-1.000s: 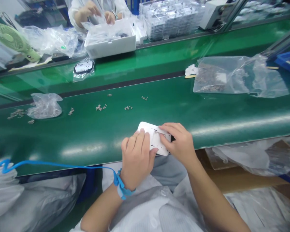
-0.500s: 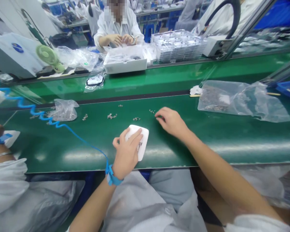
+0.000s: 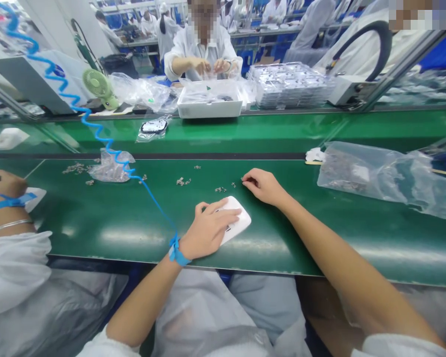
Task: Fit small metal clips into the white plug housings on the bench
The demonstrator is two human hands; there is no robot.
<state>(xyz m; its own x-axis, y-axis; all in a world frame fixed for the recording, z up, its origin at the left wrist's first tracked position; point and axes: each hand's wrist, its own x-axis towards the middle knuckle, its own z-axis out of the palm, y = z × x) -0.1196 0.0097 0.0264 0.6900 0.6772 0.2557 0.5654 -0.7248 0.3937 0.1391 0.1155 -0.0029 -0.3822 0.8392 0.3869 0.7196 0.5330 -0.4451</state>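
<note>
My left hand (image 3: pixel 208 229), with a blue strap round its wrist, holds a white rounded plastic casing (image 3: pixel 241 224) against the green work surface. Its fingers lie across the casing's top and cover part of it, including some dark marks. Beyond and to the right, my right hand (image 3: pixel 263 186) is at the surface, thumb and forefinger pinched together on a tiny metal part (image 3: pixel 242 179), mostly hidden by the fingertips. Just left of those fingertips lie a few loose metal pieces (image 3: pixel 234 184). More small piles of metal parts (image 3: pixel 183 182) are spread farther left.
A coiled blue cord (image 3: pixel 96 131) runs from the strap to the upper left. Clear bags of parts lie left (image 3: pixel 113 166) and right (image 3: pixel 344 166). On the far ledge stand a white box (image 3: pixel 210 105) and stacked trays (image 3: pixel 290 87). A co-worker's hand (image 3: pixel 7 186) is at left.
The view has shifted. My left hand and the casing have turned clockwise. My right fingertips have come down to the small metal pieces and closed in a pinch.
</note>
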